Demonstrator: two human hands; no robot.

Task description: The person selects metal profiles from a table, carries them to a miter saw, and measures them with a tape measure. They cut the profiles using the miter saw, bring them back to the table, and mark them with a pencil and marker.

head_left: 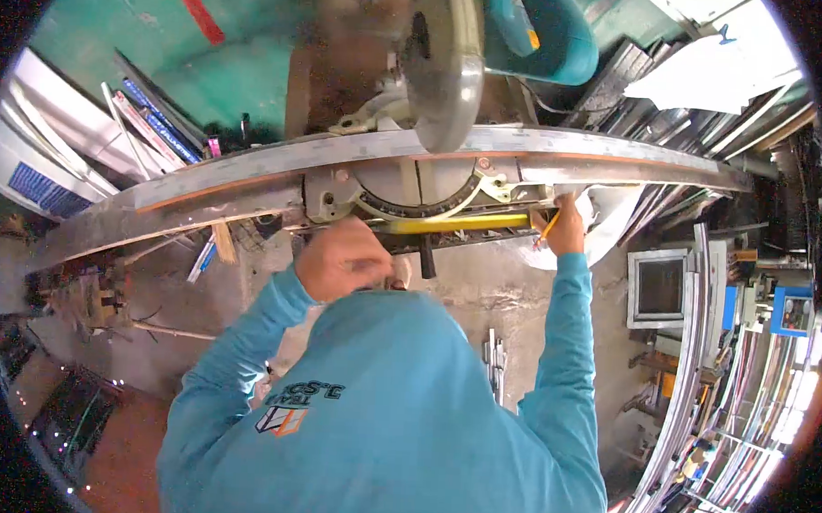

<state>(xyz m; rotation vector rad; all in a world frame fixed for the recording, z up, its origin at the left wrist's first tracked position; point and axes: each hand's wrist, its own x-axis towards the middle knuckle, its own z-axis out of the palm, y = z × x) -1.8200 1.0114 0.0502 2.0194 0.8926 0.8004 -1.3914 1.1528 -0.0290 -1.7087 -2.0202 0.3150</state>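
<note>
soft, fairly even light fills the middle, while the lower left sinks into dimness. at the far right, strong light burns the edge to white, and the white sheet (703, 77) looks washed out. the left hand (342, 261) is smeared by blur. wide-angle distortion bows the long metal bar (296, 167); grainy black rings the corners.

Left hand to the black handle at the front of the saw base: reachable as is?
Likely yes: the left hand is close by, and the black handle sticks out uncovered. The yellow strip runs only by its upper end.
</note>
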